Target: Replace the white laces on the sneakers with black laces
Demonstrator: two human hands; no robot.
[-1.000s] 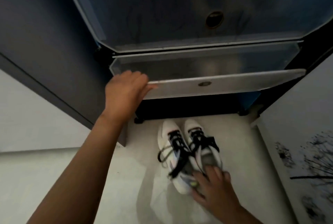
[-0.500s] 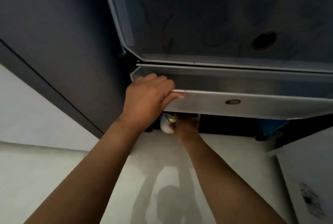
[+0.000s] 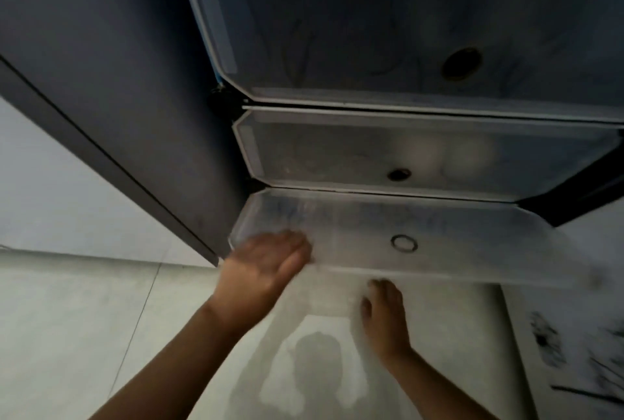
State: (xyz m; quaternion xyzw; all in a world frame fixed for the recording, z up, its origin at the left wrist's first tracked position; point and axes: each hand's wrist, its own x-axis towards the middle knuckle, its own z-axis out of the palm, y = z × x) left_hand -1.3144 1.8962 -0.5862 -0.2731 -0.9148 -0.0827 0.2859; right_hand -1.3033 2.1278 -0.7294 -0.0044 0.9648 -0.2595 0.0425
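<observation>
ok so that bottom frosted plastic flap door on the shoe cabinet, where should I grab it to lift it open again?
Likely the free lower edge of the frosted plastic flap door, from below in front. It seems hinged along its top, and the left hand is already at that edge's left end. The small ring hole near the middle might take a fingertip.

no text, label, brand, number or sign can be read anywhere here; every surface is blurred or plain.

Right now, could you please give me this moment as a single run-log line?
left hand: flat on bottom cabinet door, closing | right hand: empty below door edge | sneakers: not visible | frame: motion-blurred
</observation>
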